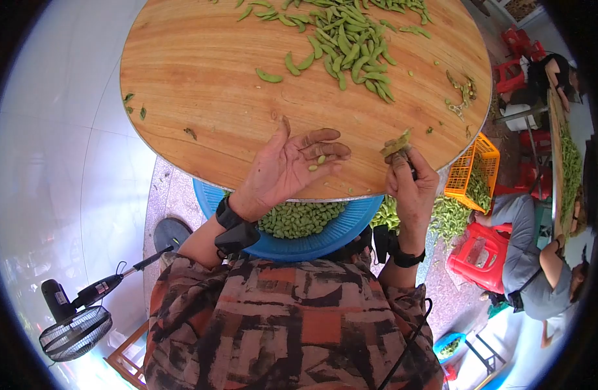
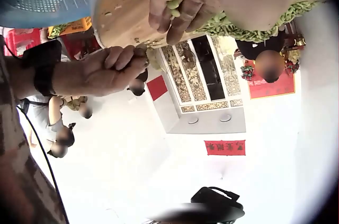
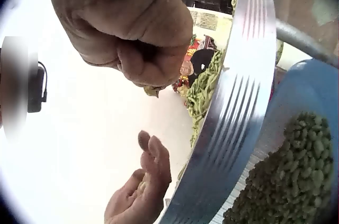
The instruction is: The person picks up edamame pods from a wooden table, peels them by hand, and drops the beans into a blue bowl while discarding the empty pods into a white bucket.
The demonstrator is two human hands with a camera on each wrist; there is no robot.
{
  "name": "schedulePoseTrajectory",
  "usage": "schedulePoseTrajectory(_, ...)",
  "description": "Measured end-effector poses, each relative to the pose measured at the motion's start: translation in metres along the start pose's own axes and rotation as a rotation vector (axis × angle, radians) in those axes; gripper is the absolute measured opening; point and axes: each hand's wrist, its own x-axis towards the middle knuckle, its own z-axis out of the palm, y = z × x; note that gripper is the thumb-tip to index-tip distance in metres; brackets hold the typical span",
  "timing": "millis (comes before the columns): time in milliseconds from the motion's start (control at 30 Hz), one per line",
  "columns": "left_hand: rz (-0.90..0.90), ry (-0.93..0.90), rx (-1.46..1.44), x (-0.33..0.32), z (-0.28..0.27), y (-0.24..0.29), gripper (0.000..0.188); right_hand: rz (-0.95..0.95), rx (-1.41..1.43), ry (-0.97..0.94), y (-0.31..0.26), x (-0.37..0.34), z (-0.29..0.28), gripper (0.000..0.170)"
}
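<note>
My left hand is palm up above the near edge of the round table, its fingers loosely extended. A couple of shelled green beans lie on those fingers; they also show in the left wrist view as pale green beans. To its right, my right hand pinches a yellowish-green soybean pod between thumb and fingers. In the right wrist view only a tip of the pod sticks out below the curled fingers. Below the table edge, a blue basin holds many shelled beans.
A heap of unshelled pods covers the far part of the wooden table. Empty husks lie at its right. A yellow crate, red stool and seated people are on the right; a fan stands at lower left.
</note>
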Motion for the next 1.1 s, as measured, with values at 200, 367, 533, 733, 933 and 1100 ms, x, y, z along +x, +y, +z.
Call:
schedulePoseTrajectory(200, -0.031, 0.052, 0.106, -0.032, 0.002, 0.007, 0.079, -0.122, -0.122, 0.12, -0.003, 0.004, -0.046, 0.012)
schedulePoseTrajectory(367, -0.149, -0.411, 1.271, -0.07, 0.0, 0.041, 0.045, -0.191, -0.539, 0.169, -0.001, -0.003, -0.119, 0.014)
schedulePoseTrajectory(533, 0.533, 0.237, 2.047, -0.048, 0.003, 0.082, 0.024, -0.317, -1.431, 0.108, -0.001, -0.021, -0.151, 0.022)
schedulePoseTrajectory(733, 0.944, 0.232, 2.281, 0.026, -0.019, 0.129, 0.025, -0.29, -1.311, 0.274, -0.01, -0.012, -0.11, 0.022)
schedulePoseTrajectory(933, 0.785, 0.299, 2.25, 0.039, -0.017, 0.128, 0.021, -0.436, -0.937, 0.136, -0.004, -0.004, -0.051, 0.025)
schedulePoseTrajectory(1100, 0.235, 0.276, 1.294, 0.007, 0.026, 0.061, 0.011, -0.282, -0.464, 0.004, 0.002, -0.005, 0.013, 0.024)
